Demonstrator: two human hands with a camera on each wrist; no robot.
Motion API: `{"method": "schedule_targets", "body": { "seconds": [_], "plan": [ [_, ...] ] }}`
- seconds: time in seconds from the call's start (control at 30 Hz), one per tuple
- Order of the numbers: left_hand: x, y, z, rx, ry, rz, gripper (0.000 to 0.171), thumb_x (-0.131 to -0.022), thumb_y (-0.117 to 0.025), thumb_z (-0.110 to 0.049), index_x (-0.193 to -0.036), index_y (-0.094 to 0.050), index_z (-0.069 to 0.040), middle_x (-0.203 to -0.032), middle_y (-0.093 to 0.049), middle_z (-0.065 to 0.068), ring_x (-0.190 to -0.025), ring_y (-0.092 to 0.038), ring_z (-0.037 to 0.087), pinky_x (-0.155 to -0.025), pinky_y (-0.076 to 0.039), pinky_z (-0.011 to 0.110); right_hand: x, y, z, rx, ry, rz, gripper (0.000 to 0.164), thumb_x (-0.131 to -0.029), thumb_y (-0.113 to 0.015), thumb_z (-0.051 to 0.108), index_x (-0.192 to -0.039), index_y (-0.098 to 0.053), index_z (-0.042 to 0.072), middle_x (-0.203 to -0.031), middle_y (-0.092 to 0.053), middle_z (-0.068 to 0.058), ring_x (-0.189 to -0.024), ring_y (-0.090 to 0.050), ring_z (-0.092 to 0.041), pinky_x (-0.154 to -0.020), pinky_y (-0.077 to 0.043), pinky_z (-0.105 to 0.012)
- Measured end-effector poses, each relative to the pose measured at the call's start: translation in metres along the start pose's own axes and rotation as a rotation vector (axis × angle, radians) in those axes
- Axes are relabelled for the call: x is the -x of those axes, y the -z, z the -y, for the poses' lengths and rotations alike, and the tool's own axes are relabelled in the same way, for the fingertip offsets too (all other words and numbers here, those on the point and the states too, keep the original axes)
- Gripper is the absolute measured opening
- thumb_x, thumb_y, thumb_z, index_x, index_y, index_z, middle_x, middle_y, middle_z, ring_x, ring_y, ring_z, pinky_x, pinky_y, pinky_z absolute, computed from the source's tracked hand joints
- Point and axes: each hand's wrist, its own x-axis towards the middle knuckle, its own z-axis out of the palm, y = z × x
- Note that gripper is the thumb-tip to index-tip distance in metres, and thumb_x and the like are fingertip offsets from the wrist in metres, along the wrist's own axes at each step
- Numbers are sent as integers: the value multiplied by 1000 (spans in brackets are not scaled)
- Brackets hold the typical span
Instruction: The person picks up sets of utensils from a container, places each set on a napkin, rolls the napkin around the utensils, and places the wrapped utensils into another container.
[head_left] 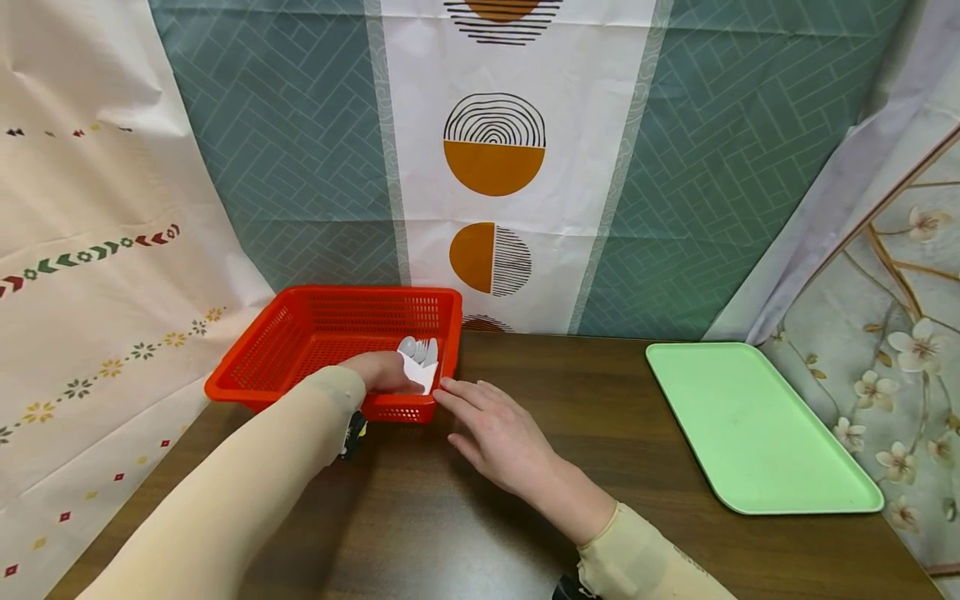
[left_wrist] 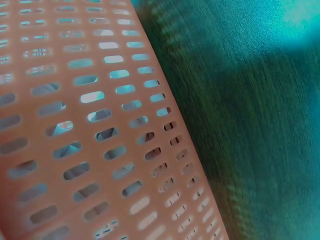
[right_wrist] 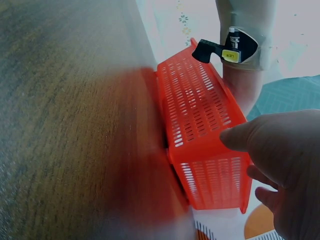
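Observation:
A set of white cutlery (head_left: 420, 348), spoon, fork and knife tucked in a folded white napkin (head_left: 420, 372), is at the right end of the red basket (head_left: 333, 293). My left hand (head_left: 381, 372) reaches over the basket's near rim and grips the napkin's left side, its fingertips partly hidden. In the left wrist view the basket's slotted wall (left_wrist: 100, 130) blocks sight of that hand. My right hand (head_left: 498, 433) has its fingers extended, fingertips right at the basket's near right corner. Its thumb (right_wrist: 237, 136) lies against the basket in the right wrist view.
A light green tray (head_left: 765, 429) lies on the right of the dark wooden table (head_left: 600, 392). Patterned cloths (head_left: 315, 150) hang behind the table and along both sides. The basket stands close to the left and back cloths.

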Motion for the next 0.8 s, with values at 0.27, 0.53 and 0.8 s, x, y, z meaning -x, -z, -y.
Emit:
{"method": "schedule_targets", "body": {
  "seconds": [0.27, 0.53, 0.8],
  "plan": [
    [-7, -3, 0, 2, 3, 21, 72, -97, -79, -47, -152, -61, -4, -137, -71, 16, -113, -67, 30, -110, -52, 49, 1, -1, 0, 4, -3, -1, 67, -98, -86, 22, -159, -60, 15, -164, -56, -4, -150, -53, -20, -129, -32, -40],
    [-7, 0, -2, 17, 6, 7, 67, -96, -83, -43, -147, -65, -4, -129, -73, 14, -110, -68, 29, -108, -53, 50, 1, -2, -2, 1, -7, -1, 68, -98, -86, 22, -160, -58, 15, -165, -54, -4, -151, -53, -20, -128, -33, -40],
    [-3, 8, -10, 27, 13, -8, 67, -95, -84, -45, -146, -64, -6, -126, -71, 12, -110, -64, 29, -105, -55, 49, 1, -4, -6, -17, -28, 13, 72, -97, -87, 23, -162, -57, 15, -167, -53, -3, -151, -52, -20, -128, -34, -41]
  ]
}}
